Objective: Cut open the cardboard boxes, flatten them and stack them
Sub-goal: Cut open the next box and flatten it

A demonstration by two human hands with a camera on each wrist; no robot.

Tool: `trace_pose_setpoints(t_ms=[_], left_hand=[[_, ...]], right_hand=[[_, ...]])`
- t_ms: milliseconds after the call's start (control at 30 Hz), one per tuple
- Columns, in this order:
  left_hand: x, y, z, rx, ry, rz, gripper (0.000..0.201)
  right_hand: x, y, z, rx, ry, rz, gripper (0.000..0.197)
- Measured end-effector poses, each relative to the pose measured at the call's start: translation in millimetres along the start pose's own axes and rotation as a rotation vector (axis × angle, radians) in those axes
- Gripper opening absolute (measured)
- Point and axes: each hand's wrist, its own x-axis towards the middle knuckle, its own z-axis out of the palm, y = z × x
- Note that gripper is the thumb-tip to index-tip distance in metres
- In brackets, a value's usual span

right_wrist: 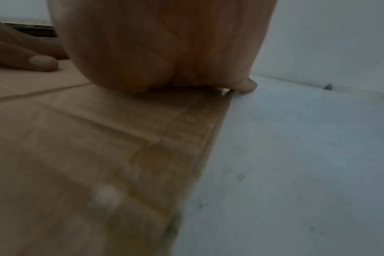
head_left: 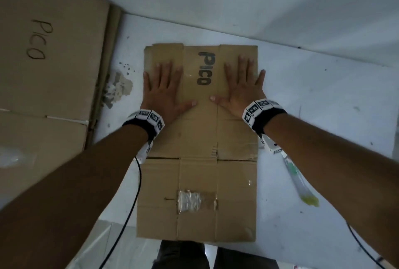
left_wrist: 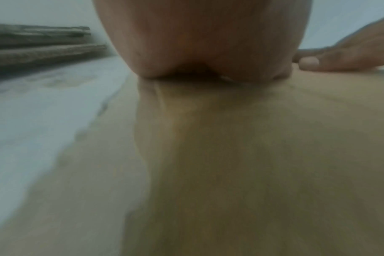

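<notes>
Both my left hand [head_left: 165, 94] and right hand [head_left: 241, 89] pressed flat, fingers spread, on the flattened box [head_left: 198, 182] near its far edge.

The flattened box [head_left: 198, 161] carries the word "PICO" in bold black capitals, printed sideways on its far half, between the left hand [head_left: 164, 92] and the right hand [head_left: 241, 87]. Left of that box, the large cardboard sheet [head_left: 49, 53] also bears "PICO", hand-drawn in thin outline letters, likewise turned sideways. The wristband markings are too small to read.
</notes>
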Motion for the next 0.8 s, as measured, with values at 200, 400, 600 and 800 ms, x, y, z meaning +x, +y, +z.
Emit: trace_pose_setpoints(t_ms=[200,400,600,800], left_hand=[[-18.6,5.5,-57.3,-0.194,-0.046,-0.231,0.081],[-165.7,13.1,-22.3,-0.644,-0.139,-0.823,0.093],[-186.3,13.6,1.8,-0.949,-0.102,-0.873,0.061],[-211.6,26.8,-62.6,-0.815,0.23,-0.48,0.04]], right_hand=[[-28.4,-20.4,-25.3,0.245,-0.021,0.138,0.102],[-152.6,-35.3,13.5,0.512,-0.154,0.563,0.09],[-174.1,-42.3,35.3,0.962,0.017,0.758,0.078],[-199.3,-60.2,10.3,1.114,0.186,0.546,0.033]])
